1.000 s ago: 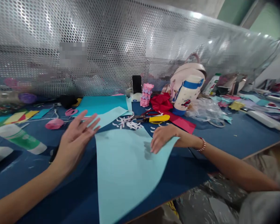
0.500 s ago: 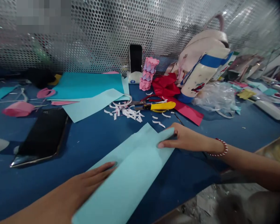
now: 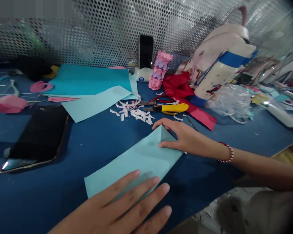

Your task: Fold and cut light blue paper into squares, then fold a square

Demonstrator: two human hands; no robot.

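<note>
A light blue sheet of paper (image 3: pixel 127 162) lies slantwise on the blue tabletop, with a crease near its far corner. Over its near part my left hand (image 3: pixel 124 206) is spread flat, fingers apart and covering the near end. My right hand (image 3: pixel 187 136), a beaded bracelet on its wrist, grips the far end. Its thumb rests on the paper's top face, while the fingers curve past the far corner and are partly hidden.
Beyond the paper are white paper scraps (image 3: pixel 139 114), a yellow-handled cutter (image 3: pixel 174 107) and scissors (image 3: pixel 148 103). A dark tablet (image 3: pixel 40 135) lies at left. Farther back are a propped phone (image 3: pixel 146 52), a pink-purple paper column (image 3: pixel 160 70) and a bottle (image 3: pixel 219 74).
My left hand has lifted off the paper's left edge and spread over its top. The upper layer no longer reaches toward me. My right hand has shifted to the far corner.
</note>
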